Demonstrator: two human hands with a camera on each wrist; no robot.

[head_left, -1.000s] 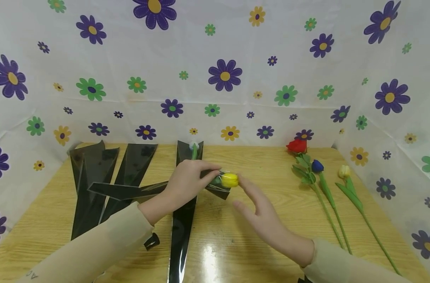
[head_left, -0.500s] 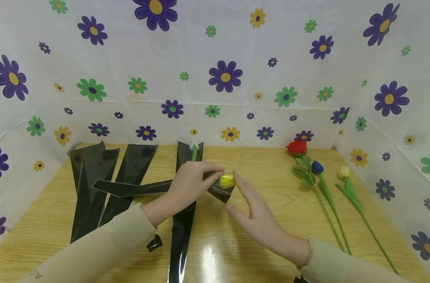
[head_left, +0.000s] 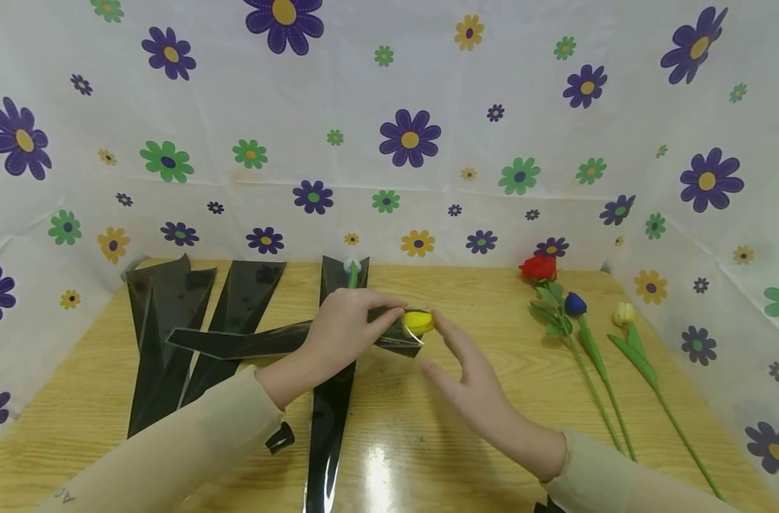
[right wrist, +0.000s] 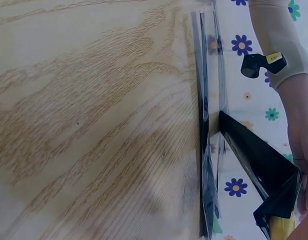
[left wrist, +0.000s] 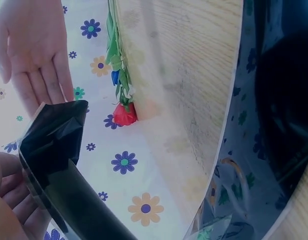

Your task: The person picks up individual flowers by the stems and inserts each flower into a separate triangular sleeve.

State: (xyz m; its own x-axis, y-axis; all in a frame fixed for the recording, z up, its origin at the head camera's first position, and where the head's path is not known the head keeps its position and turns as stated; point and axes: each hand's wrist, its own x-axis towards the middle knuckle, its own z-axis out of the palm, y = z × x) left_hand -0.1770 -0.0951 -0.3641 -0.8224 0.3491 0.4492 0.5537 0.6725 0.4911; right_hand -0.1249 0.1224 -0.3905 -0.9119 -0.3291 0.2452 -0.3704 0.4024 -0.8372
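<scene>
In the head view, my left hand point(head_left: 341, 320) grips a black wrapping sleeve point(head_left: 236, 345) near its wide end, thumb and fingers pinching it. A yellow tulip point(head_left: 418, 322) shows at that end, its stem hidden. The right hand point(head_left: 485, 395) has its fingers extended, fingertips right at the tulip's tip. In the right wrist view, the tulip point(right wrist: 280, 228) sits at the sleeve's mouth. Beneath the left hand, another black sleeve point(head_left: 330, 427) lies on the table, with a white flower point(head_left: 352, 266) at its top.
More black sleeves point(head_left: 171, 320) lie at the left of the wooden table point(head_left: 466, 299). On the right side are a red rose point(head_left: 538, 267), a blue tulip point(head_left: 575, 304) and a cream tulip point(head_left: 623, 312). A flower-print cloth point(head_left: 338, 85) stands around the back and sides.
The right fingers moved slightly left against the tulip, then back right. The tulip dipped behind the clear film half a second ago and shows brighter now. The left hand keeps its hold on the sleeve.
</scene>
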